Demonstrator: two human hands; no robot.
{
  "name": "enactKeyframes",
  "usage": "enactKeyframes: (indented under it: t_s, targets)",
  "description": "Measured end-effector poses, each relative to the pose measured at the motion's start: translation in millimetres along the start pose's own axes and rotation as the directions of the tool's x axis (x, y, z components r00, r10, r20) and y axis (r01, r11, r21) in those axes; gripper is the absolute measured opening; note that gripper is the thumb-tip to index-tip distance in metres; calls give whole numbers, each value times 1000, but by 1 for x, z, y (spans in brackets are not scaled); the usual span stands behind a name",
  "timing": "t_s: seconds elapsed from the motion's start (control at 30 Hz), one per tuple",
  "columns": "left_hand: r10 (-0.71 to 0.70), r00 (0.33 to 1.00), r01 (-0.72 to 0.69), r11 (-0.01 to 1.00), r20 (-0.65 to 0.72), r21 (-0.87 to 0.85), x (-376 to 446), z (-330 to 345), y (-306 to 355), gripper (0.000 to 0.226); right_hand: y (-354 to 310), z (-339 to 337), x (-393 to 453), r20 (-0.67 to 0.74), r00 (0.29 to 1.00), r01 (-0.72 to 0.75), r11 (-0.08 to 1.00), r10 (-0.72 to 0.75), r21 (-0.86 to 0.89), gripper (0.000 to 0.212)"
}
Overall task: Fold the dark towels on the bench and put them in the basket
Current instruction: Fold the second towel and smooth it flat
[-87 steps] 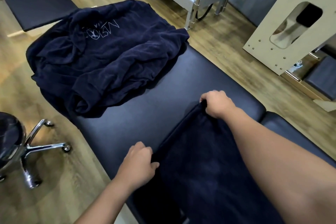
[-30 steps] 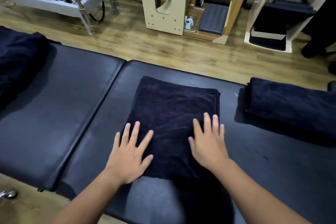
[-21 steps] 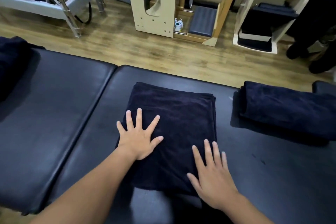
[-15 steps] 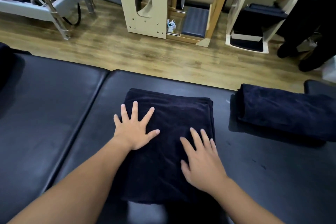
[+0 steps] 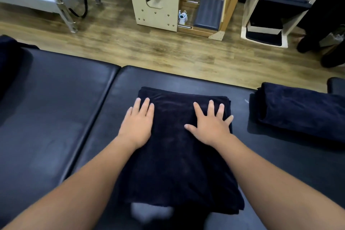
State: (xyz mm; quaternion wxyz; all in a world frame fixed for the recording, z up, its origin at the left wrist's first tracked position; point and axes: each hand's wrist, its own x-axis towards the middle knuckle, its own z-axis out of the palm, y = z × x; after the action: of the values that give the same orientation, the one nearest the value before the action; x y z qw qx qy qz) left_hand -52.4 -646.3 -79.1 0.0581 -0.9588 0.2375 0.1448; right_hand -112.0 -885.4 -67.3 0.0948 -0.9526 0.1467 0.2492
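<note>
bench (image 5: 56, 117): black, padded | folded towel (image 5: 177, 155) centre | rolled towel (image 5: 302, 110) right | dark cloth (image 5: 9, 58) left

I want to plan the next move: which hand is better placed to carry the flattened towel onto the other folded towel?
Probably the right hand: it lies flat on the towel at its right edge, the side toward the folded towel lying right on the bench. The left hand presses the far side.

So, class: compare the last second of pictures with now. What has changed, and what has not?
Both hands, left hand and right hand, slid flat toward the folded towel's far edge. Nothing gripped or released. That towel and the rolled towel stayed put on the bench.
</note>
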Motion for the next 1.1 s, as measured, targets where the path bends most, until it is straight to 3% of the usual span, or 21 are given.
enactKeyframes:
  t_s: [0.13, 0.23, 0.3, 0.4, 0.53, 0.63, 0.7, 0.77, 0.87, 0.97, 1.07, 1.1]
  targets:
    - [145, 979, -143, 989, -143, 23, -64, 35, 17, 73, -6, 30, -52, -102, 983, 151, 988, -152, -10, 80]
    - [98, 968, -124, 987, -233, -100, -106, 58, 22, 49, -3, 57, -104, -85, 963, 255, 967, -255, -12, 83]
    - [82, 959, -122, 983, -272, -134, -130, 66, 24, 51, 7, 76, -135, -80, 951, 298, 955, -297, -3, 80]
    - [178, 907, -232, 967, -381, -101, -165, 78, 21, 40, 35, 100, -172, -170, 903, 398, 917, -394, -7, 57]
    - [300, 832, -358, 933, -467, -37, -199, 78, 5, 24, 73, 127, -192, -332, 859, 397, 917, -389, -47, 38]
    - [362, 857, -405, 913, -367, -45, -206, 76, -7, 38, 75, 132, -200, -268, 891, 340, 930, -366, -138, 59]
    - [361, 899, -379, 925, -249, -27, -202, 72, -14, 57, 67, 128, -203, -205, 923, 297, 941, -326, -159, 79]
    - [326, 931, -330, 944, -162, 2, -198, 65, -15, 70, 60, 120, -200, -185, 936, 261, 944, -299, -203, 85]
    - [334, 926, -329, 942, -176, 58, -194, 57, -10, 58, 50, 109, -192, -182, 948, 203, 938, -260, -280, 88]
    - [388, 903, -387, 921, -183, 43, -185, 48, -12, 32, 40, 101, -187, -144, 964, 169, 931, -225, -323, 81]
    - [346, 938, -342, 925, -3, -167, -174, 24, -25, 22, 32, 77, -190, -43, 974, 199, 929, -223, -312, 48]
    - [344, 936, -314, 914, 78, -257, -169, 12, -30, 24, 32, 67, -189, -2, 976, 211, 939, -220, -270, 46]
